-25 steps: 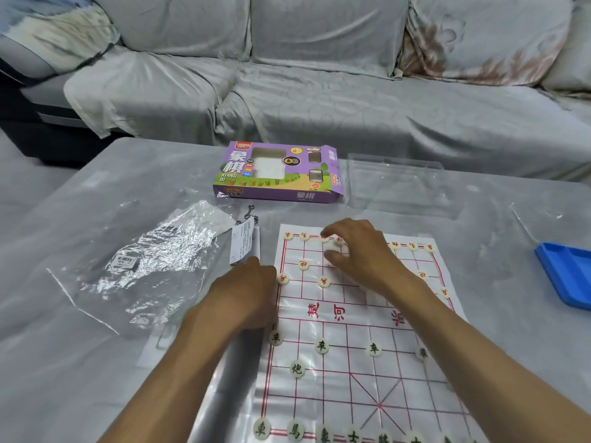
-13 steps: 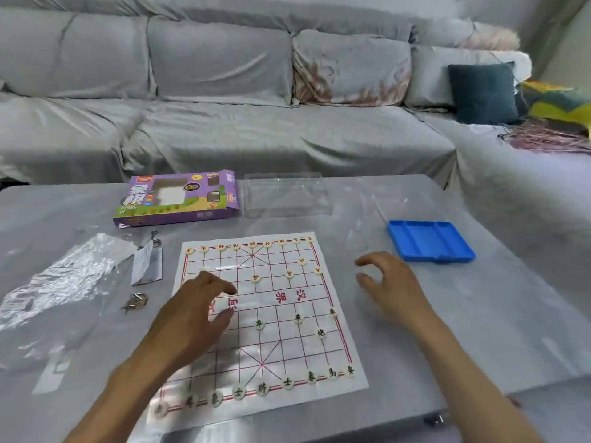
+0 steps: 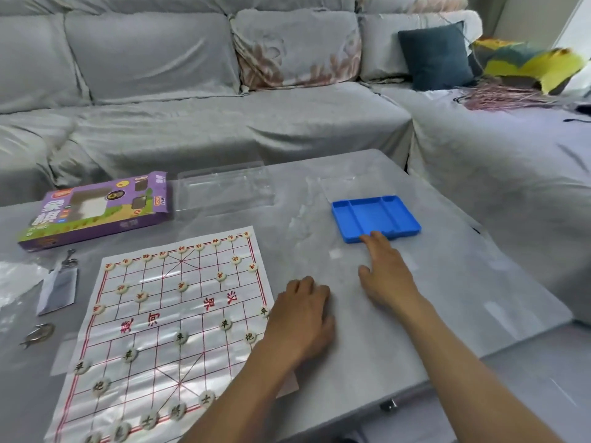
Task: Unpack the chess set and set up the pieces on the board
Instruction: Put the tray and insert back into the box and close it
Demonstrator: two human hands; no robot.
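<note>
Right hand [image 3: 385,270], fingers spread, touches the blue tray [image 3: 375,217]; left hand [image 3: 303,318] rests loosely curled, empty, beside the xiangqi board [image 3: 166,330].

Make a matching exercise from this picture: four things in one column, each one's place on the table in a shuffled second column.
1 purple cardboard game box
2 blue plastic compartment tray
3 clear plastic insert
4 paper chess board

a under the round pieces
b at the right hand's fingertips
c far left
d between box and tray

Pairs: 1c, 2b, 3d, 4a
</note>
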